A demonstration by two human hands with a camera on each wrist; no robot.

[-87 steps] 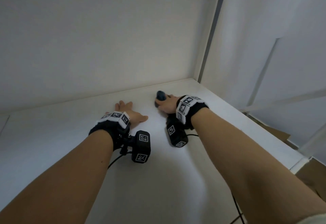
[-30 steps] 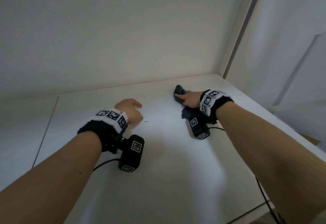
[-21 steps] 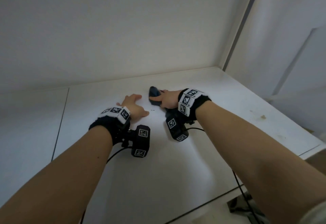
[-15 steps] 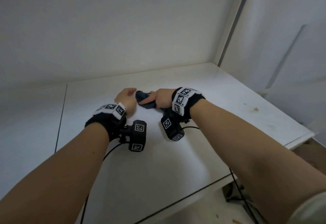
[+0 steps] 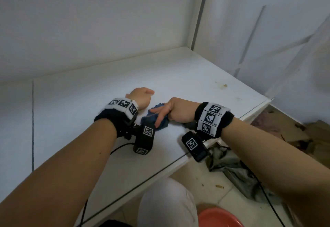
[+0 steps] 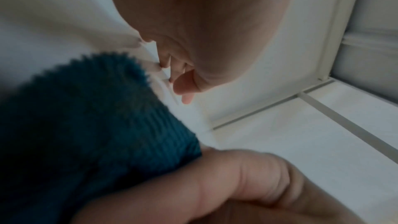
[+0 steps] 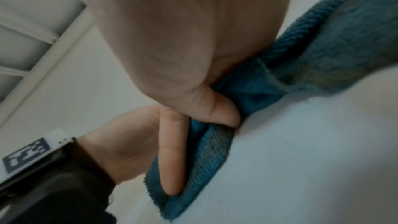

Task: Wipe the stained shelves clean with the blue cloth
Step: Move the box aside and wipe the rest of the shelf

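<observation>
Your right hand (image 5: 175, 111) pinches the blue cloth (image 5: 157, 119) against the white shelf (image 5: 178, 76), near its front edge. Your left hand (image 5: 141, 96), at the cloth's 11 o'clock, is curled, holding nothing; a brown stain (image 5: 224, 85) sits at 2 o'clock.

head: above, looking down at shelf (image 5: 178, 76) | wrists: close, along palms | shared: blue cloth (image 5: 161, 123)

The right hand (image 5: 175, 109) covers much of the blue cloth (image 5: 161, 125); the left hand's (image 5: 141, 97) fingers are hidden.
</observation>
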